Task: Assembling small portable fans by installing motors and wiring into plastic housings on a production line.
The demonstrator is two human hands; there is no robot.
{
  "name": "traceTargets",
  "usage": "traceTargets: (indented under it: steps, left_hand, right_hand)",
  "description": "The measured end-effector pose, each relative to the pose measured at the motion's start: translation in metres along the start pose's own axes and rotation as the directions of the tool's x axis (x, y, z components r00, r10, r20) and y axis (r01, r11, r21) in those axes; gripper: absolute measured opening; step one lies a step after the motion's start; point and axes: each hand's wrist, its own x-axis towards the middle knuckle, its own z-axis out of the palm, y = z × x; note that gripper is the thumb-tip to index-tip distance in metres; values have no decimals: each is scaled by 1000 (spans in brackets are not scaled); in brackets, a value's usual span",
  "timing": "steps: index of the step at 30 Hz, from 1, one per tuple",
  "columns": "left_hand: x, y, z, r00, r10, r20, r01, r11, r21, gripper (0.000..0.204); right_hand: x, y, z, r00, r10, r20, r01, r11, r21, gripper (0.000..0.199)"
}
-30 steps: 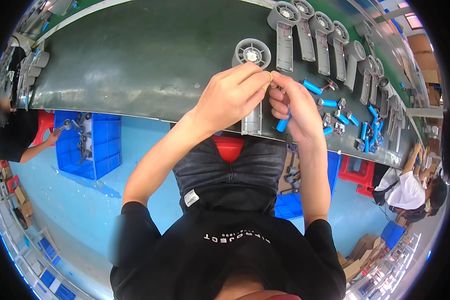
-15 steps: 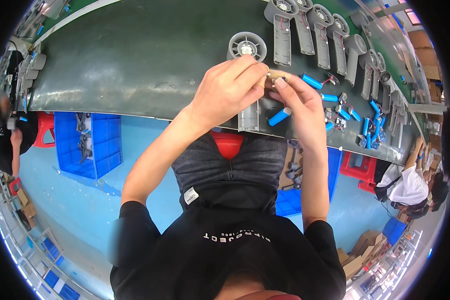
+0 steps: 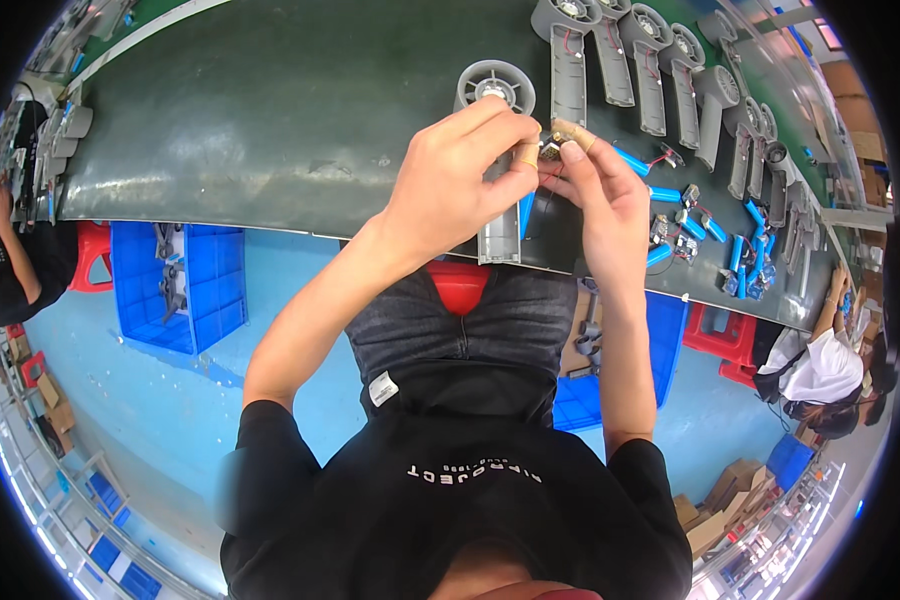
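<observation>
My right hand [image 3: 610, 190] pinches a small circuit board [image 3: 550, 150] between thumb and fingertips, over the near part of the workbench. My left hand [image 3: 460, 180] is closed in a pinch right against the board's left side; what its fingertips hold is too small to make out. Thin red wires show just below the board. A blue cylindrical battery [image 3: 526, 214] appears below the left fingers, partly hidden by them. Beneath my hands lies a grey handheld fan housing [image 3: 498, 245], its round fan head at the far end and its open handle toward me, the middle covered by my left hand.
Several more grey fan housings [image 3: 650, 105] lie in a row at the far right. Several blue batteries with circuit boards [image 3: 685, 225] are scattered right of my hand. Blue crates [image 3: 180, 290] stand below the green workbench [image 3: 240, 130]. Other people sit at both sides.
The blue battery has swung left from near my right hand to below my left fingers. My right fingertips have risen slightly, and the circuit board shows more clearly.
</observation>
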Motion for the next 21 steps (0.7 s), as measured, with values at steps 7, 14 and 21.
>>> traceTargets:
  steps: [7,14,21]
  left_hand:
    - [0,-2,2,999,21,-27,-21,1000,-9,20]
    - [1,5,0,999,-34,15,34,999,2,16]
    - [-1,2,8,999,-2,-53,2,1000,7,18]
  right_hand:
    - [-4,-2,-4,992,-104,71,117,970,-214,31]
    - [-4,7,-3,978,-210,-12,193,919,-344,34]
    - [2,19,3,920,-391,31,378,861,-340,34]
